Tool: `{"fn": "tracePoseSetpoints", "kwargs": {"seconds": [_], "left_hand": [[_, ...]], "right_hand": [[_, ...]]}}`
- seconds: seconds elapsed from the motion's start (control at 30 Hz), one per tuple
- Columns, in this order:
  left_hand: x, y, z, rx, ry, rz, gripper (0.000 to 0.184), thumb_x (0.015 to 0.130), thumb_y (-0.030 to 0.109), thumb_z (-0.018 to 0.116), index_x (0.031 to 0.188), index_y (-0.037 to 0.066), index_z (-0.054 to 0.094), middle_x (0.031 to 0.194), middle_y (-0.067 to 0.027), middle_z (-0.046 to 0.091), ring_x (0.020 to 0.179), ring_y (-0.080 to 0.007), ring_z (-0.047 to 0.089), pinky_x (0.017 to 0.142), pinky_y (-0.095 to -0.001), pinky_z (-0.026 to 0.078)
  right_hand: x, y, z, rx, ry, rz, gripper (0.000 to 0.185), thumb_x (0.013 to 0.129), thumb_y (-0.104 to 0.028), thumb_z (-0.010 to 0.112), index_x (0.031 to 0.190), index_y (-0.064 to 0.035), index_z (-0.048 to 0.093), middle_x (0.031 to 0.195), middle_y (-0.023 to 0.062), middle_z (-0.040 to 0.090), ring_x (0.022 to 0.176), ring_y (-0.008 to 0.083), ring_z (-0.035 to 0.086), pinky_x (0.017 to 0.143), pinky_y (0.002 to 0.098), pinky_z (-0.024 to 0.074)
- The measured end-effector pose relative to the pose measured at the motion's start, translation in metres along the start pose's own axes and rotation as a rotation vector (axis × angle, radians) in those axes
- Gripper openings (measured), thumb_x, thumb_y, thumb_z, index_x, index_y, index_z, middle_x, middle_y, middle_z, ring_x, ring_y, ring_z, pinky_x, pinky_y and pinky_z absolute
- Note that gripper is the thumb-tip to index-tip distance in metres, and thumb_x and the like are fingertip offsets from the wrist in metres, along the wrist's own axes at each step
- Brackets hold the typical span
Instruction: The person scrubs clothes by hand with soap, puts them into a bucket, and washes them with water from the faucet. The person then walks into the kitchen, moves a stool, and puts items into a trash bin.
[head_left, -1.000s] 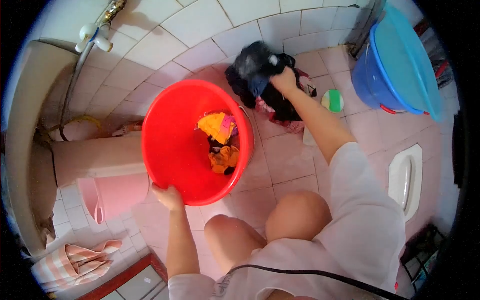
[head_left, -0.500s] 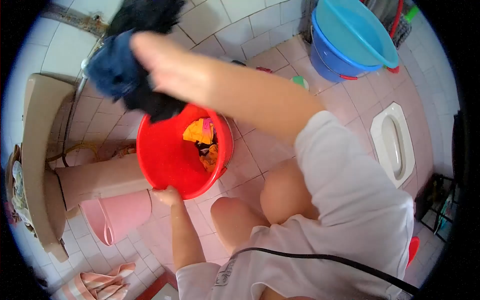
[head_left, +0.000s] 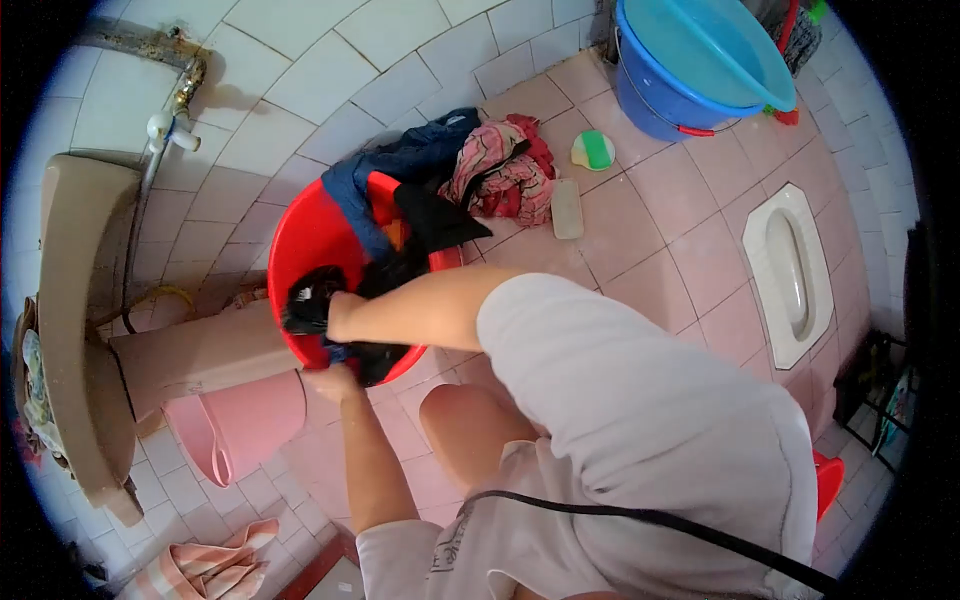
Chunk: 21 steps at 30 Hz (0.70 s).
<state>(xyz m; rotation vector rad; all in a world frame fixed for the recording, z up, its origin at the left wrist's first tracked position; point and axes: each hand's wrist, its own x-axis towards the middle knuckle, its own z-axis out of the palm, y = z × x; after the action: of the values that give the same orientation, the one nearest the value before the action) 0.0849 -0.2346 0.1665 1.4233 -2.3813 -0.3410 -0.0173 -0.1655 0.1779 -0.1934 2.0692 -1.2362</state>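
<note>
A red bucket (head_left: 303, 232) stands tilted toward me. Dark clothing hangs over its far rim: a blue garment (head_left: 350, 190) and a black one (head_left: 440, 225) spread into the bucket and past its edge. My right hand (head_left: 345, 318) is inside the bucket, closed on the bunched black garment; its fingertips are partly hidden. At the near rim, my left hand (head_left: 333, 381) grips the bucket's edge, close beside a bit of dark blue cloth. Most of the yellow-orange cloth (head_left: 397, 236) in the bucket is covered.
Pink patterned clothes (head_left: 497, 175) lie heaped on the tiles beyond the bucket, beside a pale soap-like bar (head_left: 566, 209) and a green-white round item (head_left: 593, 150). Around are a blue bucket (head_left: 655, 105), squat toilet (head_left: 787, 275), pink bin (head_left: 240, 425), sink (head_left: 85, 350) and tap (head_left: 172, 130).
My right hand has come down from near the tap into the bucket with the dark clothes, which now drape over its far rim. My left hand stays at the near rim.
</note>
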Motion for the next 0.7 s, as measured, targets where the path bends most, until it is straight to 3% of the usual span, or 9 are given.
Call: {"fn": "tracePoseSetpoints", "kwargs": {"seconds": [0.07,0.1,0.2,0.23,0.37,0.47,0.6,0.63,0.7], "left_hand": [[0.005,-0.009,0.006,-0.227,-0.097,-0.026,0.053,0.070,0.004,0.057,0.119,-0.003,0.036,0.110,-0.0265,0.052,0.096,-0.0411,0.055,0.082,-0.0459,0.046],[-0.003,-0.004,0.001,-0.219,-0.101,-0.036,0.053,0.070,0.004,0.057,0.119,-0.003,0.036,0.110,-0.0265,0.052,0.096,-0.0411,0.055,0.082,-0.0459,0.046],[-0.010,0.014,-0.012,-0.266,-0.073,-0.037,0.048,0.068,-0.004,0.050,0.115,-0.004,0.039,0.108,-0.0260,0.052,0.095,-0.0408,0.054,0.082,-0.0447,0.045],[-0.003,0.002,-0.003,-0.255,-0.053,-0.002,0.047,0.068,-0.004,0.050,0.114,-0.004,0.040,0.108,-0.0255,0.052,0.097,-0.0400,0.054,0.083,-0.0438,0.044],[-0.005,-0.001,0.001,-0.289,0.038,0.018,0.041,0.064,-0.003,0.051,0.104,-0.008,0.048,0.101,-0.0224,0.056,0.094,-0.0342,0.055,0.084,-0.0396,0.043],[-0.006,0.003,-0.004,-0.209,-0.022,0.034,0.045,0.068,-0.003,0.050,0.113,-0.005,0.043,0.109,-0.0232,0.051,0.101,-0.0378,0.051,0.087,-0.0418,0.041],[0.000,-0.003,0.000,-0.186,-0.021,0.016,0.046,0.068,-0.003,0.049,0.114,-0.005,0.043,0.110,-0.0223,0.051,0.102,-0.0360,0.050,0.089,-0.0409,0.040],[-0.003,0.000,-0.003,-0.222,-0.037,0.006,0.047,0.068,-0.003,0.048,0.114,-0.005,0.042,0.111,-0.0218,0.050,0.103,-0.0348,0.050,0.089,-0.0401,0.040],[-0.007,0.000,-0.006,-0.245,-0.061,-0.004,0.047,0.068,-0.004,0.048,0.115,-0.005,0.042,0.112,-0.0213,0.050,0.104,-0.0335,0.050,0.090,-0.0393,0.040]], "right_hand": [[0.033,-0.002,-0.013,-0.796,-0.343,-0.557,0.033,0.064,-0.020,0.064,0.086,0.0046,0.064,0.095,0.0198,0.062,0.083,0.0273,0.063,0.071,0.0364,0.0503],[0.004,-0.013,-0.048,-0.480,-0.425,-0.104,0.032,0.065,-0.021,0.063,0.088,0.0013,0.065,0.094,0.0172,0.063,0.083,0.0266,0.062,0.072,0.0367,0.0495],[0.004,-0.003,-0.127,-0.034,-0.093,-0.934,0.032,0.064,-0.015,0.062,0.094,-0.0059,0.062,0.086,0.0088,0.064,0.080,0.0207,0.061,0.068,0.0324,0.0493],[-0.003,-0.001,-0.160,0.216,0.025,-0.942,0.027,0.066,-0.009,0.058,0.093,-0.0073,0.062,0.085,0.0079,0.064,0.077,0.0182,0.061,0.066,0.0303,0.0489],[0.073,0.073,-0.243,0.231,0.866,-0.598,0.022,0.070,-0.006,0.056,0.092,-0.0046,0.059,0.083,0.0092,0.064,0.077,0.0205,0.061,0.070,0.0321,0.0489],[0.134,0.152,-0.245,-0.124,0.645,-0.048,0.050,0.070,-0.010,0.058,0.119,-0.0131,0.048,0.126,0.0172,0.042,0.113,0.0356,0.044,0.092,0.0416,0.0381],[0.134,0.170,-0.195,-0.431,0.444,0.036,0.056,0.075,-0.011,0.054,0.129,-0.0191,0.039,0.145,0.0121,0.009,0.122,0.0521,0.021,0.099,0.0528,0.0259],[0.140,0.176,-0.188,-0.621,0.466,0.040,0.058,0.069,-0.019,0.061,0.125,-0.0200,0.043,0.133,0.0178,0.035,0.119,0.0462,0.033,0.098,0.0454,0.0312],[0.153,0.193,-0.182,-0.583,0.394,0.038,0.049,0.070,-0.020,0.059,0.118,-0.0197,0.050,0.122,0.0166,0.045,0.113,0.0434,0.040,0.096,0.0448,0.0330]]}}
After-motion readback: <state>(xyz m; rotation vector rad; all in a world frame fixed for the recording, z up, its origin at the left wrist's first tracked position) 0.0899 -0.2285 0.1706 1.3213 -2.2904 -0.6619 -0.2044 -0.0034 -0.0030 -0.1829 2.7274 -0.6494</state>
